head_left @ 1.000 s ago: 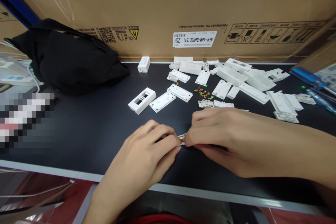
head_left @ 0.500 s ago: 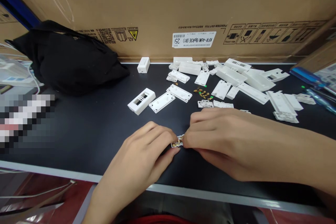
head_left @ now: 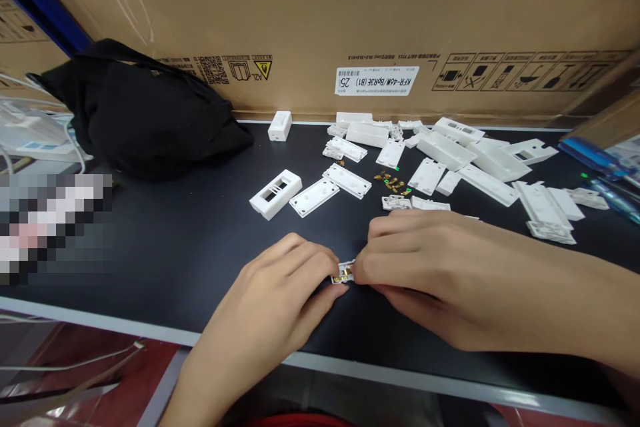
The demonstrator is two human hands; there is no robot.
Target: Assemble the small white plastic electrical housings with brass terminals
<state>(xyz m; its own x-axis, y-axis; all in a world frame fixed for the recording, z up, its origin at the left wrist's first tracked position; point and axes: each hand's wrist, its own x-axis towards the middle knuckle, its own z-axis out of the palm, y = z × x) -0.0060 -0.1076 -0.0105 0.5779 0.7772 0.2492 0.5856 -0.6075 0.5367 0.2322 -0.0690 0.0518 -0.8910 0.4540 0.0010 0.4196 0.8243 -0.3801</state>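
Near the front of the black table, a small white plastic piece with brass contacts (head_left: pixel 344 272) is held between both hands. My left hand (head_left: pixel 285 293) pinches its left end between thumb and fingers. The fingers of my right hand (head_left: pixel 425 273) are closed at its right end and cover that part. Past my hands lie two flat white plates (head_left: pixel 314 197) and a white housing with rectangular openings (head_left: pixel 276 194). Small brass contacts (head_left: pixel 393 182) sit in a loose group beyond my right hand.
White plastic covers and plates (head_left: pixel 445 149) are heaped at the back right, with blue-handled tools (head_left: pixel 590 152) beside them. A small white box (head_left: pixel 280 125) stands near the back. A black bag (head_left: pixel 150 113) fills the back left. Behind everything rises a large cardboard box (head_left: pixel 300 13).
The whole view has shifted slightly, so things appear a little farther right. Both hands keep their grip on the white piece, with only slight finger movement.
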